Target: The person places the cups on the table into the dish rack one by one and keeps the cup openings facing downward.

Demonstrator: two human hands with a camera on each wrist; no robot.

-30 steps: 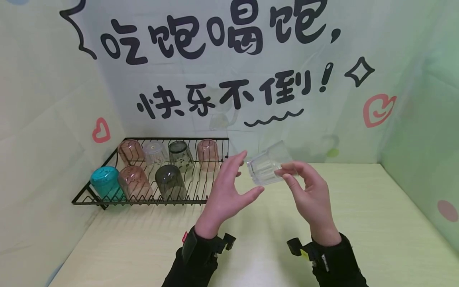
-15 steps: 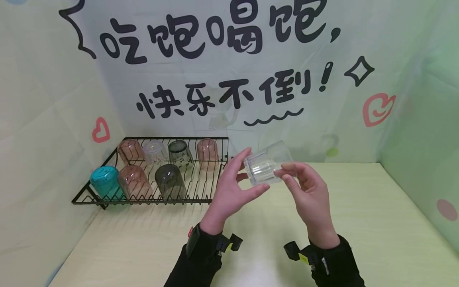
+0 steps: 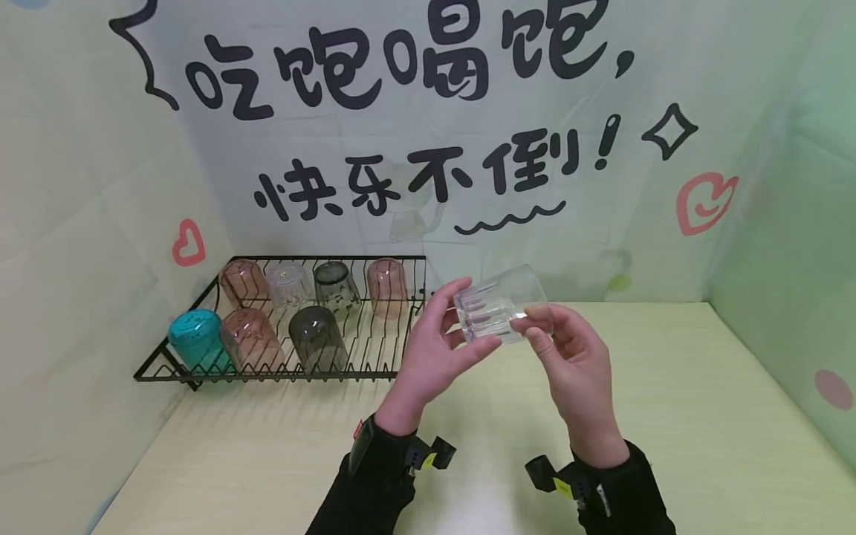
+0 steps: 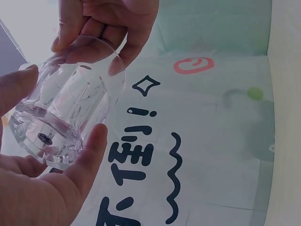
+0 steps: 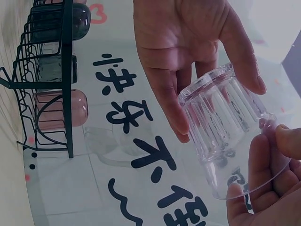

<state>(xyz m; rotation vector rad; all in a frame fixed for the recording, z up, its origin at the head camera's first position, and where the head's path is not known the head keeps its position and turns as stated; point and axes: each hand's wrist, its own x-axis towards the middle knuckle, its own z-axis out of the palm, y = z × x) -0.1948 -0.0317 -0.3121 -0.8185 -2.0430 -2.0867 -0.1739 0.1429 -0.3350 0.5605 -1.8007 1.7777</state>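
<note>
A clear drinking glass [image 3: 491, 301] with a fluted lower part is held tilted in the air, its base to the left and its mouth to the right. My right hand [image 3: 580, 371] pinches the wall near the rim between thumb and fingers. Around the thick base, my left hand [image 3: 431, 360] grips with its thumb on the near side and fingers on the far side. The left wrist view looks at the base of the glass [image 4: 66, 113], which has a small dark mark. In the right wrist view, the fingers of the right hand [image 5: 268, 174] overlap the rim.
A black wire rack [image 3: 374, 375] stands at the back left against the wall. It bears several upside-down glasses, among them a blue glass [image 3: 198, 338], a dark grey glass [image 3: 317, 338] and a pink glass [image 3: 388, 286]. A pale tabletop [image 3: 682, 416] lies below the hands.
My left hand has moved right and closed round the base of the glass. The right hand stays near the rim with little movement.
</note>
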